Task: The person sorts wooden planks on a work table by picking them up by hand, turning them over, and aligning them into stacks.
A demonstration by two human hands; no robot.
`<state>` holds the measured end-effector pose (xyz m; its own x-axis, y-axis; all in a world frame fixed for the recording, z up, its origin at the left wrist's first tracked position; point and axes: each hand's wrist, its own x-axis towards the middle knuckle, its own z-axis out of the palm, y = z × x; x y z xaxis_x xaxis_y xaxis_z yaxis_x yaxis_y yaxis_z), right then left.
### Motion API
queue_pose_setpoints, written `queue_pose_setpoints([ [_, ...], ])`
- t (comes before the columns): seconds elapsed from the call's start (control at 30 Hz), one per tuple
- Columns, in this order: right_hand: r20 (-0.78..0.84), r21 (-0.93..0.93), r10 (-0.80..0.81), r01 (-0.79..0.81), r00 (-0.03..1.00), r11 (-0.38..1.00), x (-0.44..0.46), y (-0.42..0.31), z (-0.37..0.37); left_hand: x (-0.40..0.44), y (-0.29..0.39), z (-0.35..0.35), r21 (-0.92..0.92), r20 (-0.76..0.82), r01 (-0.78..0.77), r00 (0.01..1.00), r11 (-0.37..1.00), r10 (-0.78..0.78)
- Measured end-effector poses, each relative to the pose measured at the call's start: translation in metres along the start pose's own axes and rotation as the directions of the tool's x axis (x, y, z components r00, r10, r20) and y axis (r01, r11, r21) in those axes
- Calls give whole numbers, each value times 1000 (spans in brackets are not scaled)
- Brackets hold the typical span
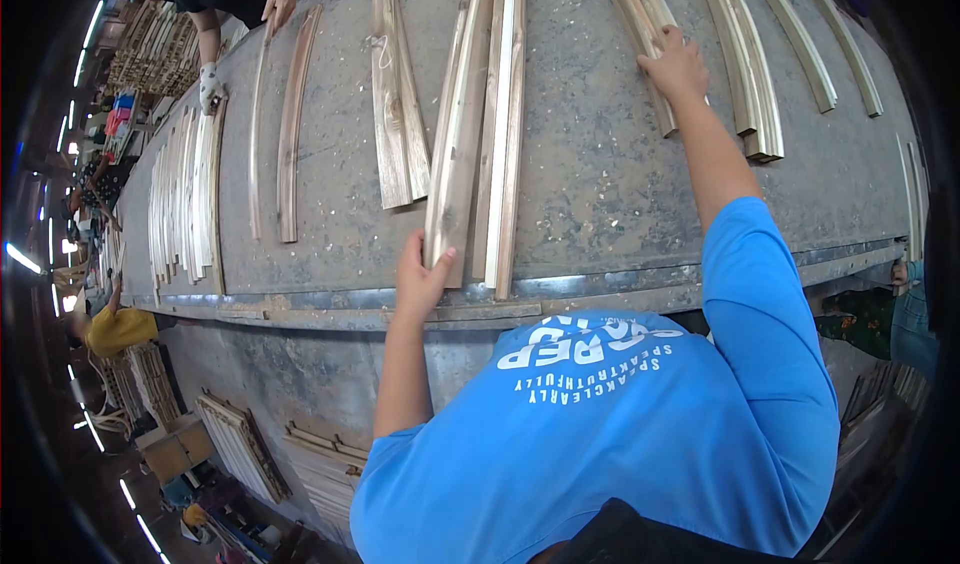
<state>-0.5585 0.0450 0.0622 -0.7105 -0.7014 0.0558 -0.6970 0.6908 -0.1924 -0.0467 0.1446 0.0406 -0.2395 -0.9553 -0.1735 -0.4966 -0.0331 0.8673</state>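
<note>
My left hand (422,276) is closed round the near end of a long wooden strip (460,134), thumb on one side and fingers on the other. Right beside that strip lie more long strips (507,134), side by side. My right hand (680,64) rests on a pair of wooden strips (640,24) farther up to the right, its fingers curled over their edge; whether it grips them I cannot tell. Between my hands the grey worktable (580,184) shows, scattered with small chips.
Shorter boards (398,114) lie left of my left hand, thin strips (185,204) at the far left. A co-worker's gloved hand (211,89) touches strips there. More bundled strips (745,64) lie to the right. The table's metal edge (600,286) runs before me.
</note>
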Motion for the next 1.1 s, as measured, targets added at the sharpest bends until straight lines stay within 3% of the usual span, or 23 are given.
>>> queue_pose_setpoints([
  [0.17,4,4,26,-26,1000,1000,-2,-2,-6,2,13,27,366,-43,-28,998,930,47],
  [0.3,44,30,8,-10,999,1000,-4,2,-7,-12,90,58,689,-11,-53,996,723,84],
  [0.33,47,32,-13,11,999,999,-3,3,-6,-11,94,64,714,41,-39,999,699,13],
  [0.57,-32,71,10,-8,999,997,-19,9,-3,-7,76,79,675,12,-78,995,733,95],
  [0.63,-12,78,4,-3,1000,997,-25,14,-1,-6,88,95,661,41,-47,999,749,27],
  [0.7,-40,99,2,2,999,995,-37,17,-3,8,93,114,659,6,-79,995,748,100],
  [0.93,-129,103,6,7,992,995,-51,21,2,135,135,170,605,-48,-133,978,785,203],
  [1.03,-81,105,6,2,997,994,-54,17,-8,192,155,187,590,-72,-87,984,802,160],
  [1.1,-93,89,-16,24,996,996,-55,15,-8,213,163,197,611,-102,-115,970,783,222],
])
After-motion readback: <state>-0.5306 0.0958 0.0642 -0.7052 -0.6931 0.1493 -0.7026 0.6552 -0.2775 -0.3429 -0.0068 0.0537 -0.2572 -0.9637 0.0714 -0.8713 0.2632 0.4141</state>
